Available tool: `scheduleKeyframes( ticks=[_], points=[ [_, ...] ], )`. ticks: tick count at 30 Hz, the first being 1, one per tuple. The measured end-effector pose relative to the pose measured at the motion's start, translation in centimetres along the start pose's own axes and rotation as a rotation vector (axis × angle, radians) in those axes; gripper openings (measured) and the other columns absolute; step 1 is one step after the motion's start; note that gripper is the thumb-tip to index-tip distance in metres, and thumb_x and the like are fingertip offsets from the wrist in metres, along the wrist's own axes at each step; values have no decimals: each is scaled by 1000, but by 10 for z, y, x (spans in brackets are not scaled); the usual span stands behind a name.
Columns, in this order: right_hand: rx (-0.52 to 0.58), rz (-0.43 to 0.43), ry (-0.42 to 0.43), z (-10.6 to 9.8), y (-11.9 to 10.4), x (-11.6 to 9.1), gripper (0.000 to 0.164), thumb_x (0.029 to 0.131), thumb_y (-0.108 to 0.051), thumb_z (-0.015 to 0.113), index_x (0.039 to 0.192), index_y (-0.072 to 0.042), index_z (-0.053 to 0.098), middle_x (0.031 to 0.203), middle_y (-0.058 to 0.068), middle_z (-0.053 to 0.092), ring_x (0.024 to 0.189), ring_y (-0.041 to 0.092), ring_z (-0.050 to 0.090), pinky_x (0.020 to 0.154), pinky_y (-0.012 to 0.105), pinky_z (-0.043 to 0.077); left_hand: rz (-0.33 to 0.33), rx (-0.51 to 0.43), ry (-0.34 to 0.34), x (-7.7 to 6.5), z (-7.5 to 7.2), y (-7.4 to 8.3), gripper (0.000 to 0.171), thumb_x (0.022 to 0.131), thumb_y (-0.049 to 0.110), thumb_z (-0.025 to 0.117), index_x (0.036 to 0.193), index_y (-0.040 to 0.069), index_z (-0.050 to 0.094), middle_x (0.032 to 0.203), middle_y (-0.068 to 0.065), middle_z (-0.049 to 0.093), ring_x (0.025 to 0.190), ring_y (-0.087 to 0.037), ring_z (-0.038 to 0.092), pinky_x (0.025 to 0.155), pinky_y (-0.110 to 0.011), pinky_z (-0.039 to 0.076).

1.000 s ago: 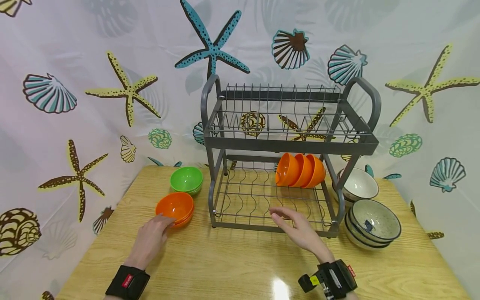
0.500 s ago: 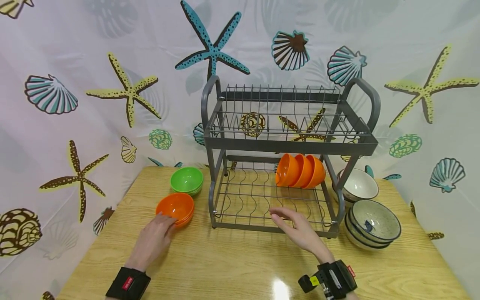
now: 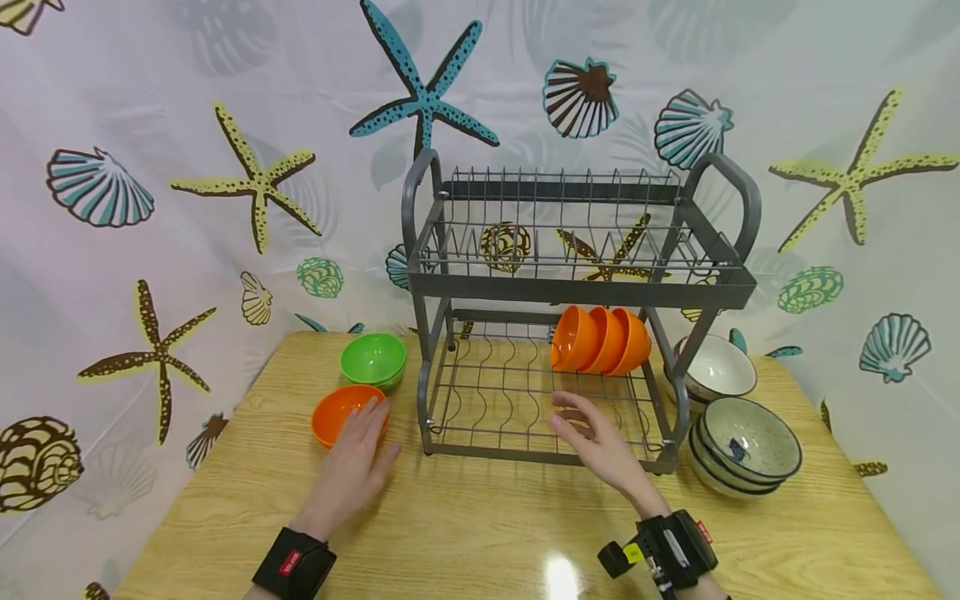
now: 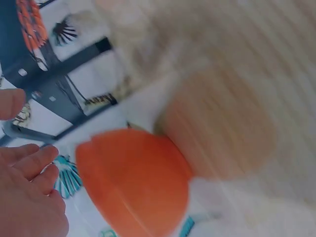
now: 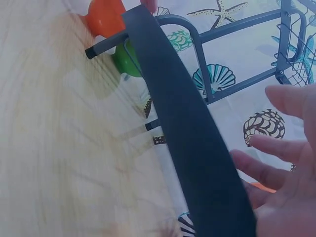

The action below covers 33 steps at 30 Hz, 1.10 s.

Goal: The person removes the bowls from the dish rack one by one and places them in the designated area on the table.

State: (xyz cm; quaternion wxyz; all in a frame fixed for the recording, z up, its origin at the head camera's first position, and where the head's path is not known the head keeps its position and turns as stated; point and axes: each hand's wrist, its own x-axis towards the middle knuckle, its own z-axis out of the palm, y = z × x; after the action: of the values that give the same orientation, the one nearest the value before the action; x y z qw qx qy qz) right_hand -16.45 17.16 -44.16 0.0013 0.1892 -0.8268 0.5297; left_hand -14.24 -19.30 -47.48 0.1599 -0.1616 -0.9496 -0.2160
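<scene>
My left hand (image 3: 348, 479) reaches over the near right side of a stack of orange bowls (image 3: 333, 412), its fingers stretched out and hiding part of the rim. The left wrist view has the orange bowls (image 4: 136, 182) beside the hand (image 4: 29, 192), with a gap between them. In front of the lower tier of a dark grey dish rack (image 3: 585, 292), my right hand (image 3: 603, 450) hovers with fingers loosely bent, holding nothing. Three orange bowls (image 3: 576, 340) stand on edge at the right of that tier. Behind the orange stack are green bowls (image 3: 372, 360).
Right of the rack, a stack of speckled, dark-rimmed bowls (image 3: 752, 442) stands in front of white bowls (image 3: 720, 371). The rack's upper tier (image 3: 570, 225) has wire slots and curved side handles. A patterned curtain (image 3: 300, 75) hangs behind the wooden table (image 3: 480, 525).
My left hand has come off the orange bowl's near rim and moved right, its fingers straightening across the bowl. My right hand has shifted slightly up and right. The bowls look unmoved.
</scene>
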Motion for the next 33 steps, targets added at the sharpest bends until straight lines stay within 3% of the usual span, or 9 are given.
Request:
scheduleKeyframes(
  ticks=[4,9,13,16,22,30,33],
  points=[
    [-14,-9,56,-7,-2,7,50,100,-11,60,145,5,45,142,28,52,127,47,54,108,61,47,-61,-123,-48,6,5,15,64,103,31,56,153,-2,35,160,-23,36,149,-43,33,124,-59,26],
    [-123,-19,127,-19,-6,18,61,95,-14,68,147,5,42,145,27,49,132,47,49,111,64,43,-157,-275,-111,16,12,30,69,106,47,45,160,8,26,165,-16,29,154,-42,24,125,-60,23],
    [-234,-14,157,-25,-8,27,70,92,-18,72,149,4,38,151,27,42,136,47,42,113,67,38,-206,-372,-121,21,15,36,69,106,48,43,161,12,21,165,-15,30,154,-39,26,124,-63,25],
    [-296,-14,156,-30,-8,34,75,90,-19,74,150,4,36,154,28,37,140,47,38,115,68,34,-217,-414,-106,24,17,38,68,107,46,44,161,13,21,162,-16,36,149,-38,36,120,-63,31],
    [-409,-10,145,-36,-12,50,80,89,-18,75,151,7,31,158,31,27,144,51,27,117,72,28,-179,-444,-52,30,20,39,56,107,31,50,156,15,31,148,-19,55,136,-37,53,113,-60,43],
    [-560,-6,169,-35,-11,69,84,86,-19,79,150,9,32,159,33,25,143,54,27,116,70,31,-175,-417,11,36,22,41,39,104,17,56,141,7,49,130,-19,68,121,-36,65,102,-57,53],
    [-650,6,185,-32,-10,75,87,85,-22,80,150,8,33,158,33,27,141,54,29,114,71,31,-179,-382,31,38,23,43,31,103,13,56,133,5,54,114,-16,73,102,-29,71,87,-49,60]
  ],
)
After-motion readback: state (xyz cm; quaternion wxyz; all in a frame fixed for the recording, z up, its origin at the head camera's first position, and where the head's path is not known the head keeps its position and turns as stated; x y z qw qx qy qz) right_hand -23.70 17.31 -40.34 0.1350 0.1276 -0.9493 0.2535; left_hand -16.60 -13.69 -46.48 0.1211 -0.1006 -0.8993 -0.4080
